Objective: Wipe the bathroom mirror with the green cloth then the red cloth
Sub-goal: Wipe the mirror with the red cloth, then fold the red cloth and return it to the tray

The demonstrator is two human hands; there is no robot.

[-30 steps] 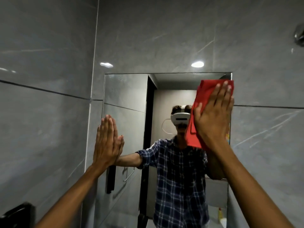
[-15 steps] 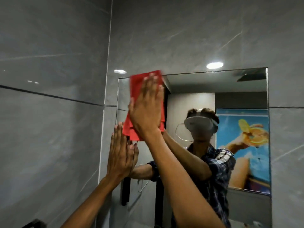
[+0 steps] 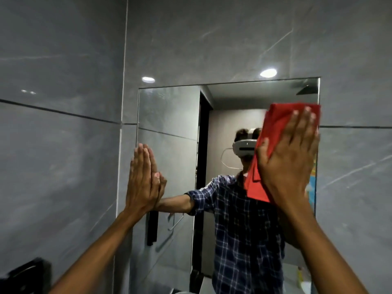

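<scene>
Grey marble-look tiles cover the bathroom walls, with the mirror set into the far one. Nearest to me, two bare forearms reach up from below. The left hand lies flat at the mirror's left edge, fingers straight, close together and holding nothing, as a brace. The right hand is spread wide, palm pressing the red cloth against the glass at the right edge, a little below the top corner.

Half a second back that cloth was over at the upper left, just above the bracing hand; now it has swept across to the right side. A second back it sat higher in this same corner, so the strokes look like side-to-side passes working downward. No green cloth is in sight, so I take this for the second, red-cloth stage, with the lower glass still to cover.
</scene>
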